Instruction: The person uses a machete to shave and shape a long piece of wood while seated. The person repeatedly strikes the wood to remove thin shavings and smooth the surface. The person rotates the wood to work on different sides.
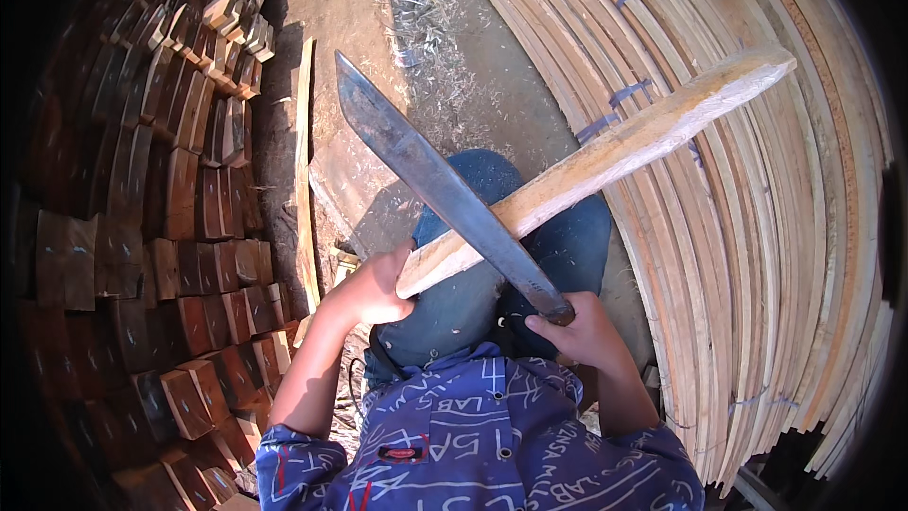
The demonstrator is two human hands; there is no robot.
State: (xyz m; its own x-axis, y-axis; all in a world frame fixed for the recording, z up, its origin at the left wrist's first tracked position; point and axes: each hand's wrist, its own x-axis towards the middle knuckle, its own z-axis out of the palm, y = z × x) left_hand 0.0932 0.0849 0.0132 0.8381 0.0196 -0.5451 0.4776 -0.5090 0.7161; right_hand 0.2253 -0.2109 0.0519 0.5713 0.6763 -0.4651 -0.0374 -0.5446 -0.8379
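A long, rough-hewn wooden stick (624, 147) slants up to the right across my knees, its far end over the stacked boards. My left hand (380, 286) is closed around its near end. In my right hand (582, 326) I grip the dark handle of a machete (426, 166). The wide steel blade points up and to the left and crosses over the stick, near my lap. Whether the blade touches the wood, I cannot tell. Pale, freshly cut faces show along the stick.
On the left rises a stack of dark timber blocks (189, 194). Long bent-looking boards (709, 255), tied with purple strips (629, 93), lie to the right. A thin wooden strip (305, 180) and scattered shavings (430, 33) lie on the dirt ground ahead.
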